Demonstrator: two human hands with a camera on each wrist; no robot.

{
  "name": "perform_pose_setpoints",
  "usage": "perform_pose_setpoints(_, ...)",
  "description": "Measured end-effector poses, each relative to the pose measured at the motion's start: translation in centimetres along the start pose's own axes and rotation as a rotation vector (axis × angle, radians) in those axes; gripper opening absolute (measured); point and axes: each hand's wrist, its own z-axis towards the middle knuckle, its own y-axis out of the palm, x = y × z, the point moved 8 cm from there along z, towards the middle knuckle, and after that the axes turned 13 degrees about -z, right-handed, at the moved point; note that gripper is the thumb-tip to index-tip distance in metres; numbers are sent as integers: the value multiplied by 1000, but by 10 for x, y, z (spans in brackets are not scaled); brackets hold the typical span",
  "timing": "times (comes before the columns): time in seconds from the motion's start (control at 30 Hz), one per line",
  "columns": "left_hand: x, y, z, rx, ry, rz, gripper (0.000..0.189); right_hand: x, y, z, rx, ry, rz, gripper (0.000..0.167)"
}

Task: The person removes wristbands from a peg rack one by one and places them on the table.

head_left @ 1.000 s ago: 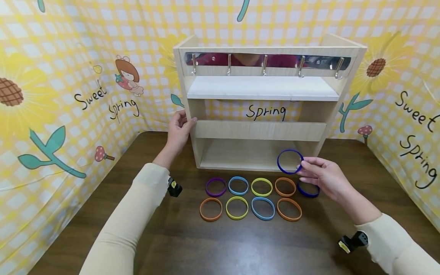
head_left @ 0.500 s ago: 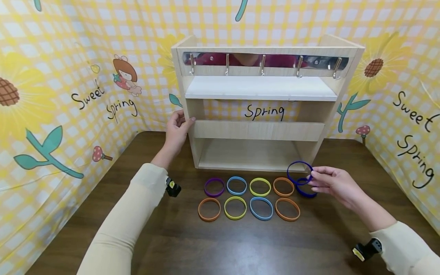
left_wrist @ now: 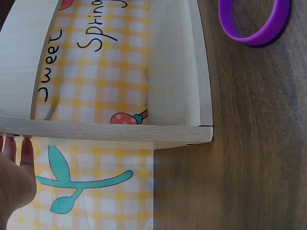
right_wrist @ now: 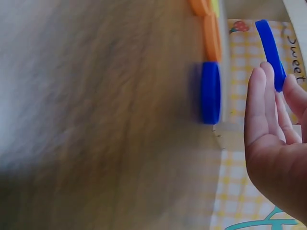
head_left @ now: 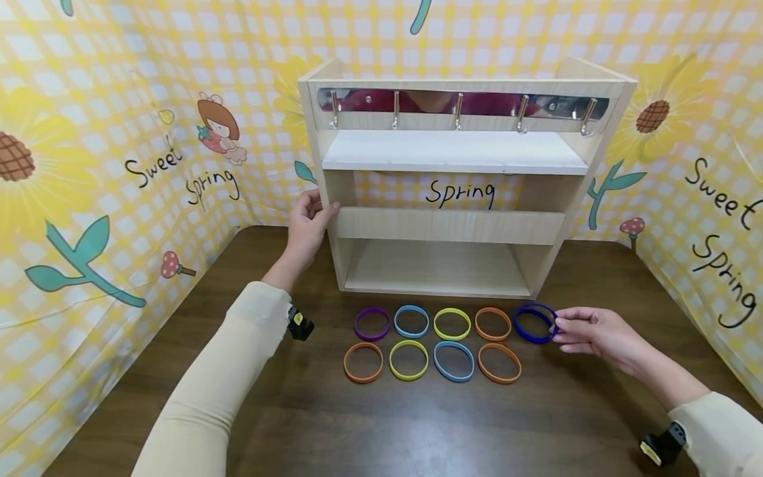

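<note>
My right hand (head_left: 605, 334) pinches a dark blue wristband (right_wrist: 269, 48) between thumb and fingers. In the right wrist view this band is raised above a second dark blue wristband (right_wrist: 210, 93) lying on the table; the two overlap in the head view. My left hand (head_left: 306, 228) grips the left side panel of a light wooden shelf rack (head_left: 450, 225), thumb on its front edge. A purple wristband (left_wrist: 268, 36) lies in front of the rack, in a back row with light blue (head_left: 411, 336), yellow (head_left: 452, 338) and orange (head_left: 493, 338) ones.
A front row holds an orange band (head_left: 363, 381), a yellow band (head_left: 408, 378), a light blue band (head_left: 454, 379) and another orange band (head_left: 499, 381). Several metal hooks (head_left: 458, 111) line the rack's top. Yellow checked cloth (head_left: 179, 40) surrounds the brown table (head_left: 381, 430).
My right hand has moved right and down, toward the table, bringing the held blue wristband over the blue one lying there. The left hand has stayed on the rack.
</note>
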Motion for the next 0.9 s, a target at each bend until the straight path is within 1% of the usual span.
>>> perform_pose_setpoints(0.13,0,-1,1,4,15,-4,33,7,1,-2,-50,-14,-4,18)
perform_pose_setpoints(0.27,-1,-1,1,6,24,-14,31,14,2,-6,-86,-6,-23,19)
perform_pose_setpoints(0.4,-1,0,1,6,25,-23,30,22,1,-10,-103,26,-53,19)
perform_pose_setpoints(0.5,-2,0,1,5,22,-23,33,27,1,-12,-118,44,-66,20)
perform_pose_setpoints(0.73,-1,2,1,-8,15,-14,41,35,-1,-16,-137,54,-72,20)
perform_pose_setpoints(0.9,-1,1,1,9,5,-16,37,36,-2,-18,-151,50,-59,20)
